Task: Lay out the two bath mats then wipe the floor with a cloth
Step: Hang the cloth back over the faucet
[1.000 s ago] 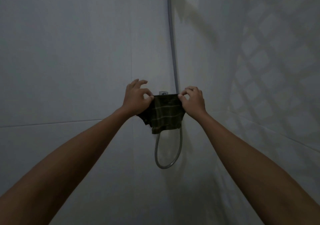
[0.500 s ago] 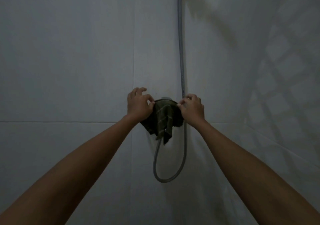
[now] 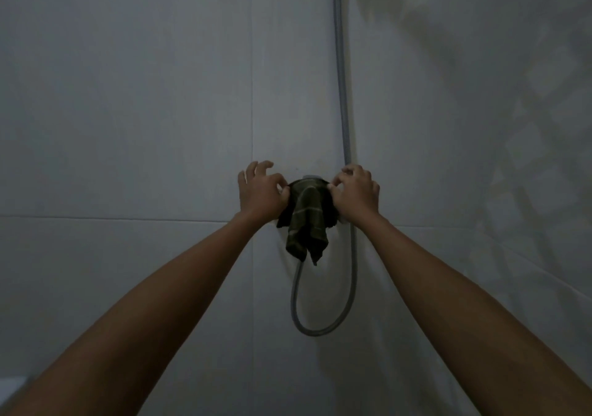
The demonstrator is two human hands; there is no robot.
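Pinching the dark checked cloth (image 3: 307, 220) at its top corners, your left hand (image 3: 261, 191) and right hand (image 3: 357, 191) hold it draped over a wall fitting (image 3: 311, 177) beside the shower hose (image 3: 344, 101), other fingers loosely curled.

One view only: your head camera, wide-angle, facing straight ahead at corner of tiled wall (image 3: 128, 111). Both your forearms reach in from bottom edge to frame centre. Wall at arm's length; hose (image 3: 344, 111) runs off top edge. No second view to overlap.
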